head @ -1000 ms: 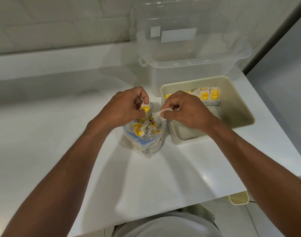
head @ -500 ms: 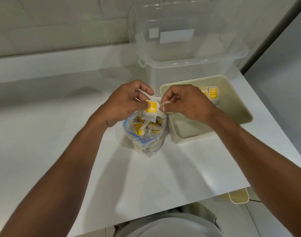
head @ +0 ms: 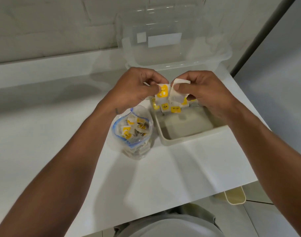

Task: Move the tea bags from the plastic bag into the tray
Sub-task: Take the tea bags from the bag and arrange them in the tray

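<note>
— Up and away from the plastic bag (head: 134, 134) since half a second ago: our two hands were at its mouth, and now we hold them over the far left end of the tray (head: 187, 124).
— Let us start close. What lies nearest us?
— Our grey clothing (head: 172, 224) at the bottom edge, then the white table (head: 60, 142), with a small cream object (head: 235, 197) showing below its front right edge.
— And the bag?
— It stands upright on the table with its blue-edged mouth open, just beside the tray's left wall; we cannot tell whether they touch. Many tea bags (head: 129, 130) with yellow tags lie inside it.
— Then the tray.
— Cream and rectangular, its near half bare. At its far end stand the stored tea bags (head: 168, 106), partly hidden under our hands.
— Our hands?
— Our left hand (head: 136, 88) pinches a yellow-tagged tea bag (head: 161, 92) between thumb and curled fingers (head: 155, 79). Our right hand (head: 202, 93) pinches a white tea bag (head: 178, 96), its fingers (head: 184, 86) curled at the bag's top. The two hang side by side, close together, above those in the tray.
— Beyond?
— A clear storage box (head: 177, 53) with white labels stands behind the tray, before the tiled wall (head: 52, 28).
</note>
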`<state>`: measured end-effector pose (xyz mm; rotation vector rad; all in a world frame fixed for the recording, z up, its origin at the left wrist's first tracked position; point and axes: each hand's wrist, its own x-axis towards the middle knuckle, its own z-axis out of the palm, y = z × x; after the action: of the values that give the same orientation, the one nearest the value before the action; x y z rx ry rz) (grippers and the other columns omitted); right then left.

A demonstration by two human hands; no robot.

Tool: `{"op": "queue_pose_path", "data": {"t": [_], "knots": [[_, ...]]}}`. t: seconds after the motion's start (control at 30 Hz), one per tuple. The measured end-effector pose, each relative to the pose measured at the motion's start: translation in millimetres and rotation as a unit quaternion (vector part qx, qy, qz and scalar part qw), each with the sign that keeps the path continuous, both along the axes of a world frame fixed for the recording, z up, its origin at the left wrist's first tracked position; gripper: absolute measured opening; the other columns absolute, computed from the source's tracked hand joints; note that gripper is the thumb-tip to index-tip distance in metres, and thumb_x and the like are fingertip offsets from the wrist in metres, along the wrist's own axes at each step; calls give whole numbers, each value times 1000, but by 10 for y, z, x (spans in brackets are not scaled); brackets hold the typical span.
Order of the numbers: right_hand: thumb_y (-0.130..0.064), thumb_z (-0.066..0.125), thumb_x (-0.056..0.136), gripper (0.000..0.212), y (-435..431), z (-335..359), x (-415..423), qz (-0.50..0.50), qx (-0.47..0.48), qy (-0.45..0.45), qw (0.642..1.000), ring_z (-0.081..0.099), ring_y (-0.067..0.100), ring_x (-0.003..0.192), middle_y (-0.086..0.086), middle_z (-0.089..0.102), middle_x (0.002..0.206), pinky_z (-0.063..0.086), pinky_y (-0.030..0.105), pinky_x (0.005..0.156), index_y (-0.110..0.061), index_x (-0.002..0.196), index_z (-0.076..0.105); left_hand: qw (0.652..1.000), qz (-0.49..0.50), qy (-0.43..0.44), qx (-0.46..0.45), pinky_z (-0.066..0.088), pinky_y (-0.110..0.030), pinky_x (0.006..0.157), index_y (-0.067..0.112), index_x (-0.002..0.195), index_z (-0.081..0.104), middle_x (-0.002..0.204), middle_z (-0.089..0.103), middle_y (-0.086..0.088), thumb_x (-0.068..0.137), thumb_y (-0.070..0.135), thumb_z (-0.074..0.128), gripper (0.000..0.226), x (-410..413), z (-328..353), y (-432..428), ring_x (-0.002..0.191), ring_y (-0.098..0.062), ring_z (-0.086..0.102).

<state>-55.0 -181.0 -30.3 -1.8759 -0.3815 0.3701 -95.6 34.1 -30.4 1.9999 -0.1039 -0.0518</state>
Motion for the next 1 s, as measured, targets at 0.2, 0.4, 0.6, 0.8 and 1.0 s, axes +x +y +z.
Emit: {"op": "queue_pose_path", "data": {"t": [0.2, 0.4, 0.6, 0.8, 1.0], "knots": [[-10, 68, 89, 13, -157, -131, 212, 50, -57, 10, 997, 59, 11, 73, 18, 73, 97, 46, 25, 65, -14, 97, 77, 992, 12, 31, 120, 56, -30, 74, 24, 90, 77, 81, 76, 4, 82, 6, 71, 21, 89, -75, -227, 76, -8, 70], [-9, 73, 84, 14, -220, -377, 428, 95, -78, 13, 992, 60, 2, 67, -1, 73, 83, 45, 21, 63, -18, 95, 77, 980, 35, 81, 181, 48, -18, 64, 27, 87, 77, 76, 75, 11, 79, 12, 73, 18, 136, -212, -370, 73, 1, 70], [-8, 80, 78, 17, -210, -545, 653, 140, -96, 25, 985, 58, 2, 61, -5, 68, 73, 43, 17, 59, -14, 91, 72, 953, 68, 100, 279, 53, -29, 71, 34, 82, 73, 75, 68, 21, 80, 23, 73, 11, 230, -343, -415, 82, -5, 67], [-27, 81, 77, 9, -156, -744, 775, 135, -163, -51, 976, 60, -1, 64, -15, 68, 70, 50, 22, 65, -29, 82, 74, 889, 84, 57, 447, 44, -30, 78, 36, 99, 75, 89, 61, 15, 85, 30, 65, 18, 229, -521, -505, 99, -17, 58], [-25, 77, 79, 11, -185, -790, 787, 191, -226, -112, 949, 61, 3, 75, -14, 69, 80, 45, 20, 67, -29, 89, 77, 859, 72, 42, 504, 40, -33, 81, 40, 93, 74, 95, 73, 13, 84, 29, 62, 18, 222, -561, -544, 98, -19, 60]]}}
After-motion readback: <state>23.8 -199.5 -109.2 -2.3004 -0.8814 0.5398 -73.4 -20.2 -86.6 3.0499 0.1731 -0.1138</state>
